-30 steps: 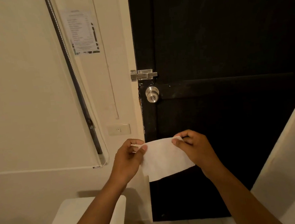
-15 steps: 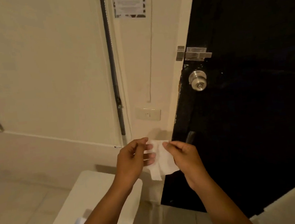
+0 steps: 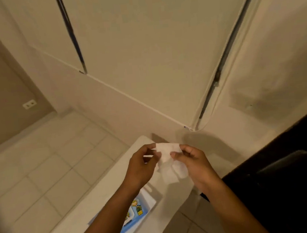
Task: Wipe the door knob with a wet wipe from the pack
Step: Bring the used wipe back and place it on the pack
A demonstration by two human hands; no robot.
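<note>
Wipes: one white wet wipe, crumpled and partly folded, hanging between the two hands above the far end of the tabletop.
Packs: one pack, blue and white with a printed picture, lying on the tabletop, partly hidden under the left forearm.
Hands: two, both bare, raised close together in front of the wall.
Left hand: reaching forward, back facing the camera, thumb and fingers pinching the wipe's upper left edge.
Right hand: reaching forward beside the left, thumb and forefinger pinching the wipe's upper right edge, remaining fingers curling underneath.
Hand state: both closing on the same wipe, fingertips near each other, the sheet bunching between them.
Forearms: two, bare, angling up from the bottom edge and converging toward the wipe.
Door: one, black, showing only at the lower right.
Door knob: out of frame.
Floor: pale tiles, lying left of the tabletop.
Outlets: one white outlet, sitting low on the far left wall.
Dark strips: two running down the wall, one at the upper left, one at the right.
</note>
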